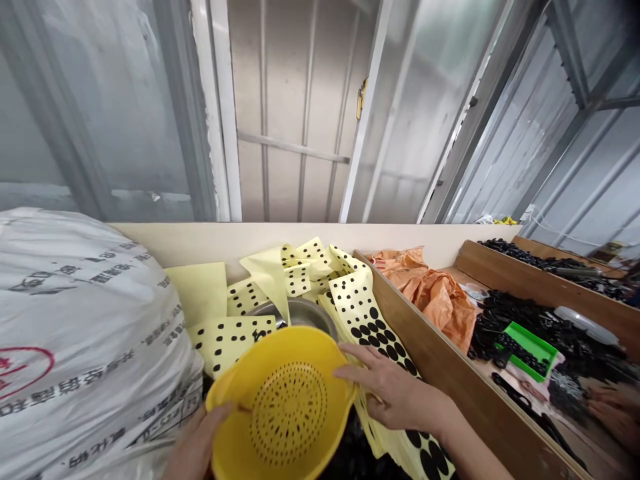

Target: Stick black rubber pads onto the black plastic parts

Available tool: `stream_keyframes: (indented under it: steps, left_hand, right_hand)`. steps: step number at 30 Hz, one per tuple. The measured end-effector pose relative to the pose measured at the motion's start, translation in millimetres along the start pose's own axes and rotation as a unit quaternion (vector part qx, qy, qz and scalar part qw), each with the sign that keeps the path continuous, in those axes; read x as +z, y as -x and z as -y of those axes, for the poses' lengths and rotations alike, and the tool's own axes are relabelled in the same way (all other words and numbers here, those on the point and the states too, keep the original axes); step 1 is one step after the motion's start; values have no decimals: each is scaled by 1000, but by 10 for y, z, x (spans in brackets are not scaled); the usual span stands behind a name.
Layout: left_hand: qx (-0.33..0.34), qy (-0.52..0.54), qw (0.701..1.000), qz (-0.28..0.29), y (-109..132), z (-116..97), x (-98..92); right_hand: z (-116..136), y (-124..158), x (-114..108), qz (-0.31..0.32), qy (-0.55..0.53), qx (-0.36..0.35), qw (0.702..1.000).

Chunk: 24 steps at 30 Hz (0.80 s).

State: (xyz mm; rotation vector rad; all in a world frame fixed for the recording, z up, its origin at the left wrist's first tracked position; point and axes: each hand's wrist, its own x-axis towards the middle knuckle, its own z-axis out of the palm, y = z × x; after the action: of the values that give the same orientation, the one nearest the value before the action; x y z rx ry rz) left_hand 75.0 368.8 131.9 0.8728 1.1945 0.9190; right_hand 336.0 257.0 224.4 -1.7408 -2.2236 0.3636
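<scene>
Yellow colander [290, 413] between my two hands, low and central in the head view, its perforated inside turned toward me. My left hand [197, 440] has the left rim, thumb lapped over onto the inner wall and the fingers out of sight beneath; the hand is a little blurred. My right hand [395, 387] pinches the right rim, fingertips over the upper edge, the rest of the hand curled outside.

Just beyond the colander: a steel bowl [317, 315], partly covered by it and by pale yellow sheets [233, 343] bearing black dots. Larger dots on the strip by my right wrist. Dark pieces [355, 447] under the colander's right side, too shadowed to make out singly.

To the left, a bulging white sack [100, 333] with printed characters, near my left hand. To the right, a wooden divider [415, 320] running back to the pale ledge. Past it: crumpled orange sacking [435, 293], heaped black parts [520, 313], a green tray [547, 353] with small black pieces inside. At the far right edge, another person's hand [613, 403], dim and blurred, near the black parts
</scene>
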Motion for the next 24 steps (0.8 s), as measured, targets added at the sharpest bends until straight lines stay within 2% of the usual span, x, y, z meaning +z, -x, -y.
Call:
stream_keyframes:
  steps: [3, 5, 6, 8, 10, 14, 16, 20, 24]
  left_hand:
    - [-36, 34, 996, 69, -84, -284, 192]
    - [-9, 61, 994, 91, -84, -397, 244]
    - [10, 65, 994, 85, -81, -401, 242]
    - [31, 37, 998, 39, -81, -291, 185]
    - [15, -17, 1000, -12, -96, -61, 88]
    - [-33, -51, 996, -63, -165, 364, -61]
    - [-35, -39, 997, -57, -217, 425, -70]
    - [-20, -35, 999, -33, -344, 353, -7]
    - [62, -96, 992, -57, -505, 328, 47]
  right_hand:
    - [-82, -48, 86, -42, 63, -7, 997]
    - [-274, -104, 121, -76, 120, 14, 990]
    - [-392, -136, 127, -94, 158, 43, 982]
    - [-645, -216, 124, -122, 229, 123, 958]
    - [-881, -326, 131, -130, 252, 181, 942]
    - [-1150, -603, 210, -131, 249, 237, 930]
    - [-1156, -720, 243, -139, 237, 252, 928]
    - [-1003, -793, 216, -165, 180, 262, 934]
    - [-760, -695, 258, -189, 58, 256, 946]
